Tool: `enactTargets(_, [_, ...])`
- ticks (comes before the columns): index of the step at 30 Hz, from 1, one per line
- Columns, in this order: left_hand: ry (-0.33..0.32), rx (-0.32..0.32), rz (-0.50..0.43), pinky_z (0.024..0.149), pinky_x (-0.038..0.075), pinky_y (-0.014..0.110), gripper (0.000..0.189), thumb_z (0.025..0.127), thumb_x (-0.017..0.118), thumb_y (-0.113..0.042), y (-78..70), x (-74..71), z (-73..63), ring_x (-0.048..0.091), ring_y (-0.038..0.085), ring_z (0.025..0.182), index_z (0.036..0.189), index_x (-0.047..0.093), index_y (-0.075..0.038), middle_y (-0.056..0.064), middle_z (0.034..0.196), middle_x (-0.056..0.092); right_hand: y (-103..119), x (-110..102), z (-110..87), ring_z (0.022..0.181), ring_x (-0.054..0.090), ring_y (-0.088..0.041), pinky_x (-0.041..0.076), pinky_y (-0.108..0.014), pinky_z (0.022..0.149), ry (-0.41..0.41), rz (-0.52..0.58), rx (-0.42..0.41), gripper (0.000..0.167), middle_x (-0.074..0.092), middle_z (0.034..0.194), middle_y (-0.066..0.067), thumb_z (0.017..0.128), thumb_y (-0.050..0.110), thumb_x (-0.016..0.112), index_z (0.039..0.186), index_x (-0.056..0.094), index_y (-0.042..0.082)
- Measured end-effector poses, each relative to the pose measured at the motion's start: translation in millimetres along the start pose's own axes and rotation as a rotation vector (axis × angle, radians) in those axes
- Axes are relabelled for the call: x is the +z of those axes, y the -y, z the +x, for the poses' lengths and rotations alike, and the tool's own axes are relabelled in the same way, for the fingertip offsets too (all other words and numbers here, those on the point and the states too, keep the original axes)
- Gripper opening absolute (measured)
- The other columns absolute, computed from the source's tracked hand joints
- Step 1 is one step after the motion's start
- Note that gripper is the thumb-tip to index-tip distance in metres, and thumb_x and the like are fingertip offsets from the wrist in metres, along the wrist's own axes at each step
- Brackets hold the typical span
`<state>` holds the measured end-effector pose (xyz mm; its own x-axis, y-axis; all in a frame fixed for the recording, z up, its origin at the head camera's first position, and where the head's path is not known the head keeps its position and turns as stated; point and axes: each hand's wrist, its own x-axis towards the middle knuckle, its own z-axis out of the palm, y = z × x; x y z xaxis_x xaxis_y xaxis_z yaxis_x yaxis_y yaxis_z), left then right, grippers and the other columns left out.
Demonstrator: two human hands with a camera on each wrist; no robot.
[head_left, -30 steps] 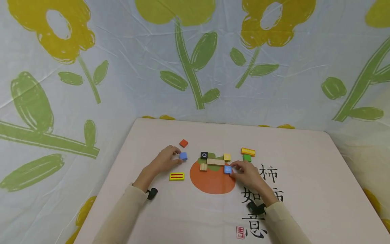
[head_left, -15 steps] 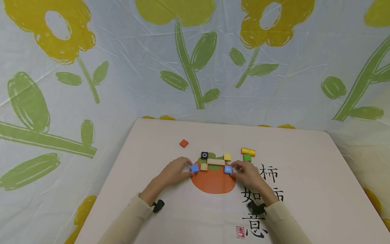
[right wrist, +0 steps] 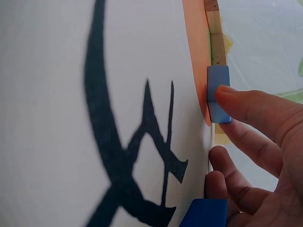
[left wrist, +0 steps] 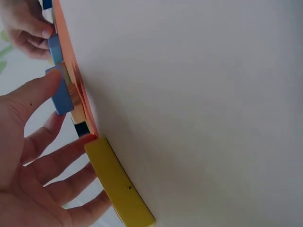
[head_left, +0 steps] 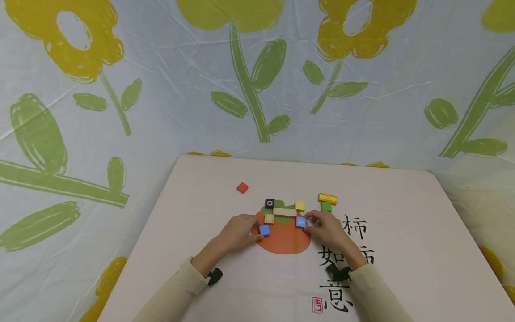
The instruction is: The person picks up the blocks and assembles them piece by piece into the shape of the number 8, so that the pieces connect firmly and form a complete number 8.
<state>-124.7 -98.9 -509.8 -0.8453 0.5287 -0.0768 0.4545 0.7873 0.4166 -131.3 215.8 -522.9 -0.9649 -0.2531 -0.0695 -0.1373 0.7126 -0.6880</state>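
My left hand (head_left: 240, 232) pinches a blue block (head_left: 264, 230) between thumb and index finger, over the orange persimmon print. Beneath that hand's other fingers, a yellow block (left wrist: 118, 184) lies on the table; the head view hides it. On the right, my right hand (head_left: 329, 230) pinches another blue block (head_left: 300, 222) by thumb and index finger. That block stands at the right end of a long plain wooden block (head_left: 284, 212). A striped wooden block (head_left: 268, 218), a black block with a white ring (head_left: 269, 203) and a pale yellow block (head_left: 299, 205) surround the long one.
Behind the right hand lie a green block (head_left: 326, 206) and an orange-yellow block (head_left: 327, 199). A red block (head_left: 242, 188) sits at the far left. Close below the right fingers is a dark blue piece (right wrist: 204, 213), partly cut off. Floral cloth (head_left: 161, 112) rises behind the table.
My left hand has carried its blue block right and toward me, from the left of the print onto it, passing over the yellow block. The right hand stays put with its block.
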Motion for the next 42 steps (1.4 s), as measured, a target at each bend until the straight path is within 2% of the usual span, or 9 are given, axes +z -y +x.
enactTargets(5, [-0.009,-0.010,0.067,0.091,0.048,0.042,0.037,0.088,0.076,-0.043,-5.1,7.0,1.0,0.057,0.023,0.110,0.110,0.065,-0.015,0.001,0.115,0.063,0.3,0.2,-0.3,0.093,0.053,-0.024,0.045,-0.040,0.075,0.004,-0.001,0.001,0.025,0.061,0.103,-0.004,0.089,0.021,0.078,0.113,0.072,0.018])
enactTargets(8, [-0.015,-0.021,0.086,0.094,0.046,0.048,0.037,0.089,0.076,-0.044,-9.8,8.4,1.2,0.053,0.028,0.119,0.109,0.064,-0.016,0.003,0.122,0.062,0.8,0.1,-0.5,0.093,0.053,-0.025,0.045,-0.039,0.075,0.006,0.002,0.006,0.025,0.060,0.104,-0.004,0.089,0.021,0.078,0.113,0.072,0.017])
enactTargets(15, [-0.026,-0.071,0.120,0.089,0.047,0.046,0.035,0.089,0.075,-0.043,-18.3,11.4,3.8,0.053,0.029,0.118,0.107,0.063,-0.016,0.002,0.115,0.061,3.0,-1.0,-1.1,0.094,0.052,-0.025,0.045,-0.039,0.075,0.006,0.005,0.007,0.026,0.060,0.104,-0.005,0.089,0.020,0.077,0.114,0.071,0.017])
enactTargets(22, [-0.039,-0.109,0.098,0.092,0.046,0.048,0.036,0.088,0.077,-0.044,-22.0,12.9,6.7,0.053,0.030,0.117,0.104,0.061,-0.016,0.004,0.116,0.061,3.0,-1.0,-1.2,0.094,0.053,-0.025,0.045,-0.040,0.075,0.004,-0.003,0.003,0.026,0.060,0.104,-0.005,0.089,0.019,0.077,0.114,0.071,0.017])
enactTargets(42, [-0.075,-0.108,0.118,0.089,0.048,0.049,0.037,0.087,0.078,-0.043,-28.1,13.8,5.8,0.054,0.032,0.116,0.100,0.058,-0.014,0.008,0.119,0.061,0.9,0.4,-0.8,0.092,0.055,-0.025,0.046,-0.042,0.077,-0.018,-0.010,-0.033,0.027,0.061,0.103,-0.006,0.088,0.019,0.078,0.113,0.072,0.014])
